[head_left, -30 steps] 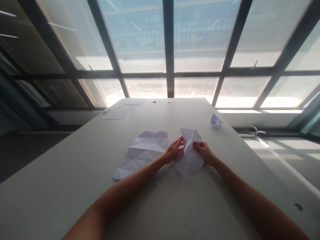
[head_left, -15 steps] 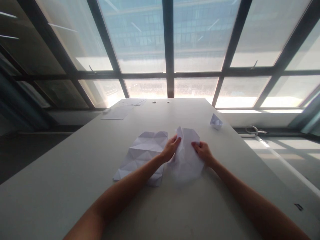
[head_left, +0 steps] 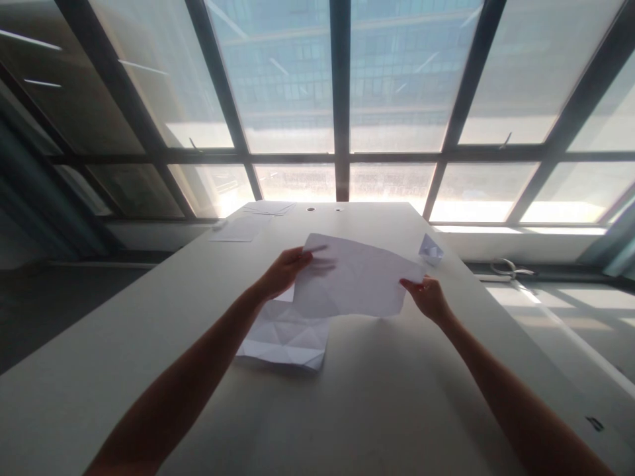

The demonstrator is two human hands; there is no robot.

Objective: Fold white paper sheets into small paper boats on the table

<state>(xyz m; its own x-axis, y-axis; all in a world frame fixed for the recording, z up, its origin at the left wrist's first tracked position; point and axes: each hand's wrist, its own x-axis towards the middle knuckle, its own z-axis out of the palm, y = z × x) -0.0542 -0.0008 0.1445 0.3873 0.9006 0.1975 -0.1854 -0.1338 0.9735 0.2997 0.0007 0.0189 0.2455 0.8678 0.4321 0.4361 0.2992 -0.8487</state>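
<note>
A sheet of white paper point(head_left: 360, 281) is stretched between my two hands, raised over the table. My left hand point(head_left: 285, 270) pinches its left edge, and the shadows of some fingers show through the paper. At the right corner, my right hand point(head_left: 424, 292) grips it between thumb and fingers. Beneath and to the left lies a second, creased sheet of paper point(head_left: 288, 340) with a grid of fold lines, partly covered by the held sheet and my left hand. A small folded paper boat point(head_left: 430, 250) sits beyond my right hand.
The long white table point(head_left: 377, 396) reaches to the windows. Flat white sheets point(head_left: 238, 229) lie at its far left, near a round hole point(head_left: 311, 209) in the tabletop. A coiled white cable point(head_left: 510, 268) is beyond the right edge, and curtains hang at both sides.
The sheet has been lifted and spread wide. My left hand has moved left and my right hand right, and the held sheet now covers part of the creased one.
</note>
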